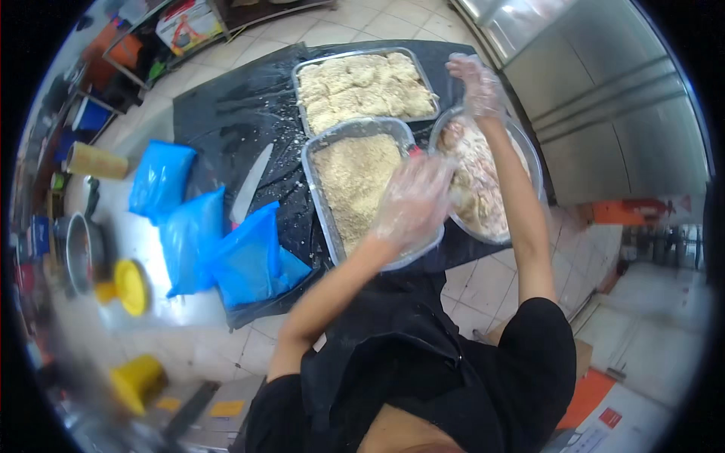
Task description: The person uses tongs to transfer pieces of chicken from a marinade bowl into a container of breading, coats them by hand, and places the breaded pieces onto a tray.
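My left hand (416,195), in a clear plastic glove, is over the right side of a grey tub (319,199) of pale crumbs (354,181). Glare and blur hide whether its fingers hold anything. My right hand (478,85), gloved alike, is raised past the far rim of a round basin (533,164). Nothing shows in its partly spread fingers. The basin holds raw-looking meat pieces (493,192) in a whitish coating. Behind the tub, a metal tray (368,51) is filled with crumb-coated pieces (362,85). Something red sticks out at the tub's right rim, beside my left hand.
A knife (252,184) lies on the black table covering (226,113), its blade pointing away from me. Several blue plastic bags (192,243) lie at the near left. Further left are a metal pot (79,252), a yellow lid (131,287) and a roll of film (97,161). Steel cabinets (583,102) stand right.
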`<state>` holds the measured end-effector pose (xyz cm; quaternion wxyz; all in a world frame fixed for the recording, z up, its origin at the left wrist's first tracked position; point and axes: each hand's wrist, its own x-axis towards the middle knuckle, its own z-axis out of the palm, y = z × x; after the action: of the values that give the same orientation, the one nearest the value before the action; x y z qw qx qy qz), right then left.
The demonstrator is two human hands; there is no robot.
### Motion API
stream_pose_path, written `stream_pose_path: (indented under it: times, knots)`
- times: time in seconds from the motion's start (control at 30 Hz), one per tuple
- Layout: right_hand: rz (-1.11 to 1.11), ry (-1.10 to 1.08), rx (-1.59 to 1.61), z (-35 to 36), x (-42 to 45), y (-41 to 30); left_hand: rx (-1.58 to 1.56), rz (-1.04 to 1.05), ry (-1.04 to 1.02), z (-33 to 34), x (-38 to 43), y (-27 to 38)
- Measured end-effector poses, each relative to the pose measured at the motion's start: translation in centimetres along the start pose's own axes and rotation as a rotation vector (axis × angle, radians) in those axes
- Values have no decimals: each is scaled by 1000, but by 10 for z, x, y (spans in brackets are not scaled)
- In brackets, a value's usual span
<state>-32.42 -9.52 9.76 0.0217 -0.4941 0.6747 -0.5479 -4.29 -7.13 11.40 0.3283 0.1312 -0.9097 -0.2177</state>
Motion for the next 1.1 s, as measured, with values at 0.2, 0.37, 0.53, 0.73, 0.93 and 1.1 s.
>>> stream_pose_path:
  times: [0.2, 0.37, 0.53, 0.73, 0.93, 1.1]
  knots:
    - [240, 431, 235, -105, -109, -66, 654, 91, -924, 76, 83, -11]
    - [417, 626, 325, -86, -222, -64, 476, 5, -1006, 89, 74, -12]
    - [623, 815, 406, -70, -307, -75, 490, 33, -969, 28, 87, 19]
    - [784, 810, 450, -66, -349, -97, 545, -95, -852, 10, 103, 34]
    - [752, 836, 503, -61, -343, -99, 574, -155, -855, 64, 96, 13]
    - [727, 811, 528, -64, -347, -99, 480, -190, -817, 27, 99, 26]
